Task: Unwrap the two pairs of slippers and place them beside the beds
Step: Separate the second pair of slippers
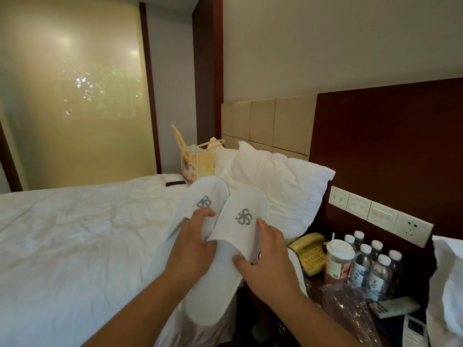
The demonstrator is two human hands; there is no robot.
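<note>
Two white slippers with grey swirl logos are held up over the edge of the left bed. My left hand grips the left slipper at its opening. The right slipper is gripped from the side and underneath by my right hand. Both slippers are bare, toes pointing up and away from me. A crumpled clear plastic wrapper lies on the nightstand at the lower right. No second pair of slippers is visible.
The nightstand between the beds holds a yellow phone, a lidded drink cup, several water bottles and remotes. A pillow and a yellow bag sit at the bed's head. A second bed's edge shows at far right.
</note>
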